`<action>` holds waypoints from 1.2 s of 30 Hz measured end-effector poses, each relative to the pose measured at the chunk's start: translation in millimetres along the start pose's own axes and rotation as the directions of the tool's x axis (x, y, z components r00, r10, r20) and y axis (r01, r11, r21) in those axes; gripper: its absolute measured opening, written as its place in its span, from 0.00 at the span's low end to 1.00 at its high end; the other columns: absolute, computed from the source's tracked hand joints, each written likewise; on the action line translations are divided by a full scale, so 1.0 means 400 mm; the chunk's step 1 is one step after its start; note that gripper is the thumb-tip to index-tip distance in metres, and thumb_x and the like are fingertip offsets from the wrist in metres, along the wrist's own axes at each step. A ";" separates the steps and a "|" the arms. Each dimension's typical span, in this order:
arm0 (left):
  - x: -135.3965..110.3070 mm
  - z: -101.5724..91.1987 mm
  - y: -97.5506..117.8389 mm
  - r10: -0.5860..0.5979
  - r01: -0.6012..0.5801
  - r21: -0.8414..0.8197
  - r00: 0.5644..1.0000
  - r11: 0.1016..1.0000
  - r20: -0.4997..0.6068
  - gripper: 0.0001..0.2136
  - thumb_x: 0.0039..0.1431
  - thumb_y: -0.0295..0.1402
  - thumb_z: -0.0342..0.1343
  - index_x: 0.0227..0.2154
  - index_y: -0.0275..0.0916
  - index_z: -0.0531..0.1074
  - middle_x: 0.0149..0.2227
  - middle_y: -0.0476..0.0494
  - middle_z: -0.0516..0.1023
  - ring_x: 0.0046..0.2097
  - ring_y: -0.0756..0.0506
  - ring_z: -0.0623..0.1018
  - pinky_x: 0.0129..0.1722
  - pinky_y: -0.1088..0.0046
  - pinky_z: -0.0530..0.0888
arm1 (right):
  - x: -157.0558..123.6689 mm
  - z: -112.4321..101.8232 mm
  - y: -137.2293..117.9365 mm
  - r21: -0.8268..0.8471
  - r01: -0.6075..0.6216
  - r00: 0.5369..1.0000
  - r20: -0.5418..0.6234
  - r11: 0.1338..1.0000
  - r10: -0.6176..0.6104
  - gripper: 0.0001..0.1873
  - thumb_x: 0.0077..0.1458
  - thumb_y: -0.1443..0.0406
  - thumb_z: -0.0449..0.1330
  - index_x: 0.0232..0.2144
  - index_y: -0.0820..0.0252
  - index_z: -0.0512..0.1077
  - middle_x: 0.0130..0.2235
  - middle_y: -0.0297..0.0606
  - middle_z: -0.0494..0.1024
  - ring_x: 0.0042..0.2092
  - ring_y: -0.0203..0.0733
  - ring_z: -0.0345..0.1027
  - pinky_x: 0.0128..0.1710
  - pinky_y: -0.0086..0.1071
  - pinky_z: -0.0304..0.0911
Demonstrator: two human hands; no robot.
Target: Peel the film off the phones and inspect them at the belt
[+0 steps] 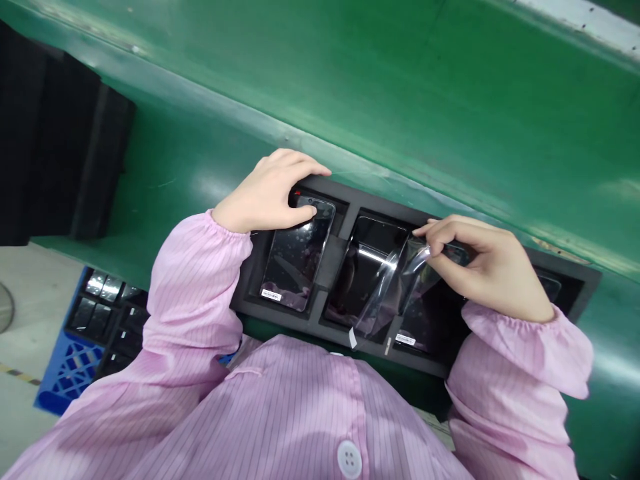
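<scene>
A black foam tray (327,275) lies across the green bench in front of me, with several dark glass-faced phone screens in its slots. My left hand (274,190) rests at the tray's far left corner, fingers stretched along the rim and thumb over the top of the left phone screen (299,257). That screen bears a white label at its lower end. Pinched in my right hand (480,260) is a clear plastic film (383,297) with a white tab, hanging over the middle phone screen (367,257). Beneath my right hand, another phone screen (425,320) is partly hidden.
Black foam trays (50,140) are piled at the left end of the green bench (210,127). Below, a blue plastic crate (75,367) on the floor holds more trays of dark panels. A raised ledge runs behind the tray.
</scene>
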State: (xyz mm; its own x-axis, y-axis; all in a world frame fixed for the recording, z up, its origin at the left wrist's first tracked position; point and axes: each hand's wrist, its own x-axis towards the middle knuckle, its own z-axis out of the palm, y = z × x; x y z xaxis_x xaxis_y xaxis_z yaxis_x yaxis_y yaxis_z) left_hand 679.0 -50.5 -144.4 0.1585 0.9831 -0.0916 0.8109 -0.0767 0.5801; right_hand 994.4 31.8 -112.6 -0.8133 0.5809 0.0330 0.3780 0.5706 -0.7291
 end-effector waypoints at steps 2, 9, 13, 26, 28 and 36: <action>0.000 0.001 -0.002 0.004 -0.004 0.003 1.000 1.000 -0.003 0.24 0.53 0.39 0.55 0.55 0.45 0.69 0.58 0.43 0.71 0.61 0.35 0.66 0.61 0.53 0.63 | 0.001 0.001 -0.001 0.004 0.007 1.000 -0.009 1.000 -0.007 0.07 0.54 0.69 0.59 0.25 0.55 0.67 0.31 0.36 0.75 0.43 0.50 0.76 0.43 0.42 0.69; 0.000 -0.002 0.004 -0.010 0.010 0.007 1.000 1.000 0.002 0.24 0.53 0.41 0.55 0.55 0.47 0.69 0.58 0.44 0.71 0.62 0.36 0.66 0.61 0.52 0.63 | 0.001 0.007 -0.006 -0.006 0.013 1.000 -0.018 1.000 -0.014 0.08 0.55 0.68 0.58 0.25 0.54 0.66 0.31 0.35 0.74 0.41 0.48 0.75 0.42 0.42 0.68; 0.000 -0.002 0.004 -0.008 0.008 0.005 1.000 1.000 0.011 0.23 0.53 0.41 0.56 0.54 0.51 0.69 0.59 0.47 0.71 0.62 0.35 0.66 0.63 0.50 0.62 | 0.004 0.019 -0.012 -0.028 0.043 0.999 -0.026 0.999 -0.044 0.06 0.54 0.69 0.57 0.27 0.55 0.67 0.31 0.35 0.74 0.39 0.46 0.73 0.39 0.40 0.66; -0.031 -0.017 0.119 0.094 -0.096 0.032 0.994 0.995 0.059 0.35 0.52 0.45 0.59 0.63 0.51 0.58 0.65 0.42 0.61 0.67 0.32 0.59 0.67 0.45 0.52 | 0.004 0.092 -0.038 -0.180 0.133 0.988 -0.058 0.975 -0.146 0.09 0.60 0.70 0.53 0.37 0.56 0.73 0.39 0.38 0.79 0.42 0.43 0.73 0.46 0.40 0.65; -0.032 -0.002 0.163 0.144 -0.151 0.046 0.981 0.987 0.129 0.43 0.49 0.46 0.62 0.67 0.49 0.51 0.69 0.39 0.53 0.70 0.29 0.53 0.67 0.42 0.47 | 0.003 0.095 -0.039 -0.165 0.122 0.989 -0.065 0.979 -0.134 0.09 0.60 0.69 0.53 0.39 0.57 0.72 0.39 0.37 0.80 0.38 0.41 0.73 0.43 0.36 0.66; 0.021 0.080 0.187 0.140 -0.180 0.174 0.965 0.968 0.220 0.47 0.50 0.41 0.62 0.69 0.41 0.43 0.70 0.29 0.48 0.71 0.28 0.46 0.65 0.36 0.37 | -0.004 0.065 -0.014 -0.053 -0.019 0.996 -0.088 0.998 0.015 0.18 0.55 0.69 0.59 0.50 0.61 0.70 0.32 0.34 0.78 0.29 0.36 0.70 0.35 0.31 0.64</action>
State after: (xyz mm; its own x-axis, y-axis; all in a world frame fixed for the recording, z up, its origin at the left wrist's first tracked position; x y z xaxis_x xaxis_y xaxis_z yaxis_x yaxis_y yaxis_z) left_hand 759.1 -53.5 -127.8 0.3909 0.9016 -0.1852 0.8543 -0.2804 0.4377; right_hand 982.1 12.4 -126.5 -0.7654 0.6383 0.0826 0.4164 0.5890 -0.6926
